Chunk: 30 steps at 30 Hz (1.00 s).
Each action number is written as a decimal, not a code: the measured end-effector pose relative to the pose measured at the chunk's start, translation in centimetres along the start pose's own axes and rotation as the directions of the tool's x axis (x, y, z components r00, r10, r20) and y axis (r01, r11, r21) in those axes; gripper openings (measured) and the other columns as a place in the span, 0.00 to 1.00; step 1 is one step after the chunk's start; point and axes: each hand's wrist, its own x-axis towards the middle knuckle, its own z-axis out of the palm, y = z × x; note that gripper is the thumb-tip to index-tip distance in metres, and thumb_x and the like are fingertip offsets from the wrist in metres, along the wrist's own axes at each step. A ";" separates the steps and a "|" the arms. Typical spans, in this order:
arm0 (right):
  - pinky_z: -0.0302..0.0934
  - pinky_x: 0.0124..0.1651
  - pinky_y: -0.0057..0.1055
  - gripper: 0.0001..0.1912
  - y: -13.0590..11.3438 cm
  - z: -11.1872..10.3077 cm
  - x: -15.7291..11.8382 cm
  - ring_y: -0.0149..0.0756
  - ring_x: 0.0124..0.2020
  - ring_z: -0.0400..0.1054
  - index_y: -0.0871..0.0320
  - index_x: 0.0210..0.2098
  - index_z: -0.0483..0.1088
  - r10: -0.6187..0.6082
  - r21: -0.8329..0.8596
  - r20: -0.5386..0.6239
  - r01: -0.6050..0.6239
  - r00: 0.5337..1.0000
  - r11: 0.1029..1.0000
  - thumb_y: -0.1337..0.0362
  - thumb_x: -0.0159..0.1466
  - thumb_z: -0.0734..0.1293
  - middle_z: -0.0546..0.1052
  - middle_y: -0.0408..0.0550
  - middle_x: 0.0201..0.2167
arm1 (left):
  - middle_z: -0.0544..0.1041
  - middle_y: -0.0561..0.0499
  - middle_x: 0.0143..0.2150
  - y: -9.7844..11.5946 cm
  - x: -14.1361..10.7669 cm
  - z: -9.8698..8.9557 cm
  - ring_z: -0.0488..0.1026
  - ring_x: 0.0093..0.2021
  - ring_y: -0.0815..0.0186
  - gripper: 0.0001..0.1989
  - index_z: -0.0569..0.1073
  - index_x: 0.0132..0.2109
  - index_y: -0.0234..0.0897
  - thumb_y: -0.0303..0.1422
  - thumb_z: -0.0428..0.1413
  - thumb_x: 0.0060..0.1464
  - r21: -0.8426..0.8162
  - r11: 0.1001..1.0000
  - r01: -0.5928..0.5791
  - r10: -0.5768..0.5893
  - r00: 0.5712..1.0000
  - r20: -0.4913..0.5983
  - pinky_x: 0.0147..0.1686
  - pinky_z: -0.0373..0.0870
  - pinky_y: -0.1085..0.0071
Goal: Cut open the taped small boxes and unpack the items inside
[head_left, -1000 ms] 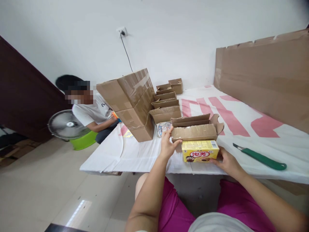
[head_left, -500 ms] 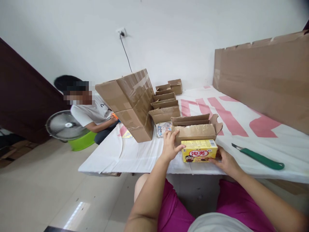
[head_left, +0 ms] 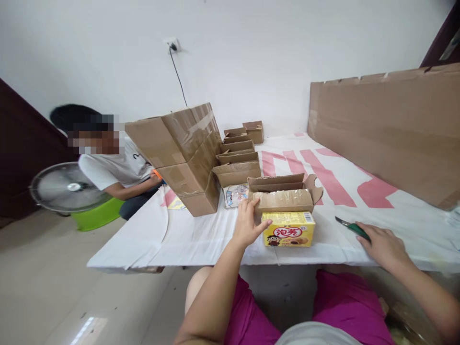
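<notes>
A yellow snack box (head_left: 288,229) stands at the front edge of the table, with a brown carton (head_left: 281,200) with raised flaps right behind it. My left hand (head_left: 247,224) rests at their left side, fingers spread. Its fingertips touch the carton and its thumb lies at the yellow box's upper left corner. To the right, my right hand (head_left: 384,245) is closed over the green handle of a utility knife (head_left: 359,231). The knife lies on the cloth, its blade pointing left and away; my fingers hide most of its handle.
A stack of taped cartons (head_left: 179,160) rises on the left. Several open cartons (head_left: 238,156) line up behind it, near a printed packet (head_left: 235,195). A large cardboard sheet (head_left: 381,129) stands at right. Beyond the table, a person (head_left: 111,165) sits by a fan (head_left: 74,186).
My right hand has left the yellow snack box and moved right onto the utility knife's handle. My left hand stays at the boxes. The whole view has shifted slightly.
</notes>
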 end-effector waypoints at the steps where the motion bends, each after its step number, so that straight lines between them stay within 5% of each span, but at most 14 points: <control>1: 0.63 0.35 0.49 0.16 0.2 -0.3 -0.2 0.55 0.37 0.71 0.52 0.45 0.74 -0.005 0.002 0.007 0.005 1.000 1.000 0.58 0.62 0.60 0.79 0.60 0.41 | 0.63 0.39 0.57 0.0 0.0 0.1 0.55 0.63 0.48 0.35 0.59 0.62 0.38 0.50 0.56 0.53 0.000 1.000 0.000 0.000 1.000 -0.006 0.61 0.54 0.47; 4: 0.65 0.40 0.46 0.17 -1.6 -2.6 -0.2 0.52 0.40 0.72 0.54 0.48 0.72 -0.024 0.109 -0.036 0.028 0.999 0.994 0.61 0.65 0.58 0.78 0.60 0.40 | 0.63 0.39 0.57 0.1 -0.1 0.3 0.56 0.62 0.48 0.35 0.59 0.63 0.38 0.50 0.56 0.54 -0.001 1.000 0.007 -0.007 1.000 -0.022 0.60 0.54 0.47; 9: 0.65 0.51 0.38 0.22 -8.8 -8.6 0.4 0.44 0.48 0.70 0.50 0.60 0.62 -0.159 0.266 -0.228 0.218 0.961 0.939 0.58 0.67 0.58 0.74 0.53 0.49 | 0.60 0.40 0.58 0.4 0.0 0.3 0.56 0.62 0.49 0.33 0.60 0.63 0.41 0.49 0.56 0.54 -0.012 1.000 0.026 -0.026 0.999 -0.026 0.60 0.56 0.48; 12: 0.67 0.47 0.35 0.22 -12.5 -10.5 0.9 0.40 0.45 0.72 0.48 0.61 0.62 -0.299 0.261 -0.156 0.331 0.941 0.907 0.57 0.68 0.57 0.74 0.49 0.47 | 0.59 0.42 0.58 0.6 0.1 0.1 0.56 0.61 0.50 0.30 0.64 0.62 0.45 0.47 0.56 0.54 -0.006 1.000 0.003 -0.003 1.000 -0.020 0.60 0.56 0.49; 20: 0.68 0.32 0.32 0.21 -16.0 -9.5 2.2 0.37 0.34 0.72 0.53 0.57 0.68 -0.332 0.048 -0.095 0.337 0.939 0.940 0.59 0.69 0.54 0.75 0.50 0.40 | 0.59 0.42 0.57 0.4 0.1 -0.1 0.56 0.59 0.49 0.29 0.66 0.61 0.45 0.47 0.56 0.54 0.043 0.997 -0.057 0.056 0.998 0.008 0.59 0.57 0.49; 30: 0.67 0.31 0.34 0.21 -17.0 -9.6 3.3 0.39 0.34 0.72 0.55 0.57 0.68 -0.314 -0.001 -0.057 0.315 0.948 0.949 0.61 0.68 0.55 0.74 0.51 0.39 | 0.62 0.42 0.55 0.0 0.0 0.3 0.53 0.61 0.48 0.28 0.68 0.59 0.42 0.46 0.58 0.53 0.043 0.996 -0.073 0.072 0.997 0.015 0.61 0.53 0.45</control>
